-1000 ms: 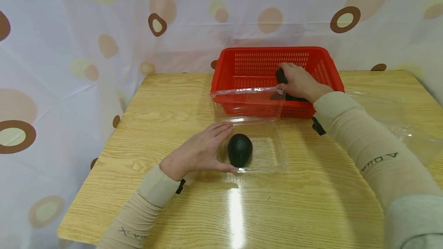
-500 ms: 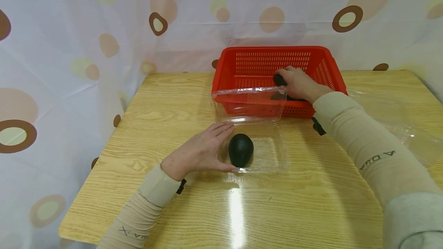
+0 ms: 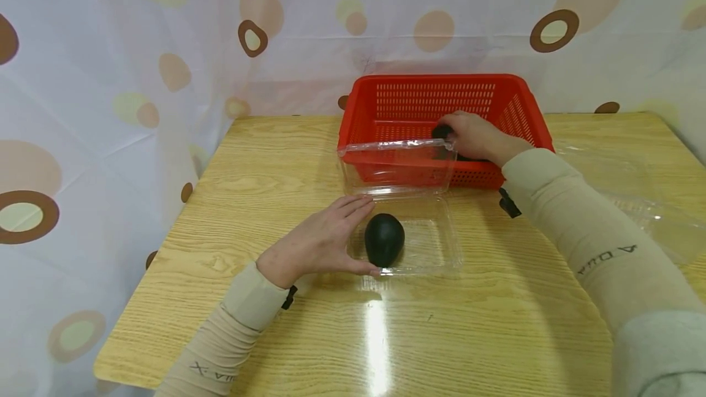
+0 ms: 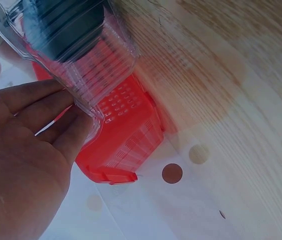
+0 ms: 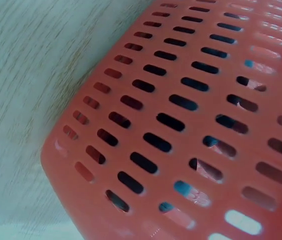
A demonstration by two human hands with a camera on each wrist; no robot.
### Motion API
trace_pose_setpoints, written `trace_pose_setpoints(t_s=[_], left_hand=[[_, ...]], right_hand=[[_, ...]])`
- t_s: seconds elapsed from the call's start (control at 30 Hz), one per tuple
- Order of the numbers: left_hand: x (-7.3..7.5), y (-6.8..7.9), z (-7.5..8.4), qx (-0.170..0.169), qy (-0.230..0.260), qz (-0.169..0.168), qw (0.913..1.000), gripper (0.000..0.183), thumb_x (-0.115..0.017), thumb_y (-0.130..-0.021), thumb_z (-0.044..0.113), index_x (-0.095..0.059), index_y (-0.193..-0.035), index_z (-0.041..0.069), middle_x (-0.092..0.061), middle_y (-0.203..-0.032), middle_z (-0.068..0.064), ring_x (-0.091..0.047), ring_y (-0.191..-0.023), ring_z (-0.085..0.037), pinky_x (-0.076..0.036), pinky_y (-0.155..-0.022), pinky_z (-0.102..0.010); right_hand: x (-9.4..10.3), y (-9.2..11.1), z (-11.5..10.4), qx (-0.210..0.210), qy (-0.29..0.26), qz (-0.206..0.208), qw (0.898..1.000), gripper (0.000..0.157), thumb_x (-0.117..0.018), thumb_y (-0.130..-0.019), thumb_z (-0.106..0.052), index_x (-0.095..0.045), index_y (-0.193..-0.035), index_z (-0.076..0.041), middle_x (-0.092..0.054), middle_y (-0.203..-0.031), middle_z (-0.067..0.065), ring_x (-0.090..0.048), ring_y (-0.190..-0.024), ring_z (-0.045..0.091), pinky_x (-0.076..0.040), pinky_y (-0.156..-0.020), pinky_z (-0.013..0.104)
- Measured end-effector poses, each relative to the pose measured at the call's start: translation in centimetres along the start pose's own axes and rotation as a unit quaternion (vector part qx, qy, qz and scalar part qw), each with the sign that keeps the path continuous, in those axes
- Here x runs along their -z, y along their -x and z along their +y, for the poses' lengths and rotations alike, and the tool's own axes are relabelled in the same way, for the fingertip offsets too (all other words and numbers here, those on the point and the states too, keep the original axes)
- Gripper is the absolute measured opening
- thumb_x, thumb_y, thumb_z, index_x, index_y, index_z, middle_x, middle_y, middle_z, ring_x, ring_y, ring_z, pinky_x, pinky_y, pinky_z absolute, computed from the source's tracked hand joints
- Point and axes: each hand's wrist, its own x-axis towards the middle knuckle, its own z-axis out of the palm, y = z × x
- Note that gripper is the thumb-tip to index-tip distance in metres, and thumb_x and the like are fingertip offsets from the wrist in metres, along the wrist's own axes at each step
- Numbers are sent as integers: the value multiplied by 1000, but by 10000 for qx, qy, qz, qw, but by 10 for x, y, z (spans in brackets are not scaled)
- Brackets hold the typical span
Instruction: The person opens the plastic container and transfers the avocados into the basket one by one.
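Observation:
A dark green, pear-shaped avocado (image 3: pixel 383 239) lies in the left half of a clear plastic clamshell container (image 3: pixel 430 247). The container's lid (image 3: pixel 397 170) stands raised at the back, against the red basket (image 3: pixel 358 109). My left hand (image 3: pixel 320 244) holds the container's left end, thumb at the front edge and fingers at the back one. In the left wrist view those fingers (image 4: pixel 76 130) lie along the plastic rim. Inside the basket, my right hand (image 3: pixel 474 135) grips another dark avocado (image 3: pixel 442 132), partly hidden by the hand. The right wrist view shows only basket wall, with dark shapes behind its slots.
More dark fruit (image 3: pixel 471 158) lies in the basket below my right hand. Another clear container (image 3: pixel 656 213) sits at the right side of the wooden table (image 3: pixel 265 170), partly behind my right sleeve. A patterned curtain (image 3: pixel 309 29) hangs behind and to the left.
My right hand has sunk slightly lower in the basket, and the dark avocado in its fingers has turned and shifted a little. The left hand and the container stay put.

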Motion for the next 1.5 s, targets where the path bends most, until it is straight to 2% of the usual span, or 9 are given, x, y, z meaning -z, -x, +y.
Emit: trace_pose_setpoints(t_s=[0.17,0.37,0.53,0.73,0.93,1.17,1.4,1.5], left_hand=[[0,0,0,12,38,-22,10000,109,-71,-75,70,-36,-152,2,-34,-160,-10,-30,-149,-26,-31,-121,-39],[1,0,0,-1,114,-8,9999,109,-72,-75,69,-35,-152,1,-34,-160,-10,-30,-150,-26,-31,-121,-40],[1,1,0,-5,116,7,9999,109,-73,-75,69,-36,-152,2,-34,-161,-10,-30,-149,-26,-32,-121,-40],[0,1,-3,-2,80,51,10000,109,-72,-74,71,-36,-152,2,-34,-161,-9,-30,-149,-25,-31,-121,-39],[0,1,-4,59,115,-19,9999,110,-72,-74,71,-35,-153,4,-34,-161,-9,-29,-150,-25,-31,-121,-39],[1,1,-3,93,147,-59,9998,111,-72,-74,71,-34,-153,3,-33,-161,-9,-29,-150,-26,-31,-121,-40],[1,1,-3,64,177,-28,9998,109,-73,-75,69,-35,-153,2,-33,-161,-10,-29,-150,-27,-31,-121,-41],[0,1,-3,60,214,-38,9997,109,-74,-75,68,-35,-153,2,-33,-161,-11,-29,-150,-27,-31,-121,-41]], right_hand=[[5,6,-4,-20,-112,121,9999,42,-38,-99,0,-44,-140,8,-48,-138,31,-49,-125,44,-40,-107,59],[12,13,-9,-132,-24,225,9997,44,-39,-97,0,-43,-141,8,-47,-140,30,-47,-128,43,-40,-110,57],[22,21,-16,-264,36,274,9993,48,-39,-97,-1,-39,-144,8,-44,-145,30,-43,-134,45,-35,-114,58],[30,30,-23,-350,-86,427,9984,48,-38,-96,-1,-40,-144,7,-43,-144,30,-44,-132,44,-36,-114,58],[33,38,-31,-211,-70,733,9971,47,-39,-95,-1,-43,-141,7,-44,-144,30,-43,-132,44,-34,-115,58],[37,53,-41,49,-83,976,9952,46,-34,-94,0,-46,-138,9,-49,-139,30,-47,-128,43,-41,-110,58],[38,69,-50,204,-312,1182,9923,44,-35,-96,-1,-47,-137,9,-48,-141,29,-45,-130,43,-41,-109,58],[36,76,-52,204,-380,1247,9913,43,-37,-96,-2,-48,-137,8,-48,-139,28,-48,-125,42,-44,-105,57]])
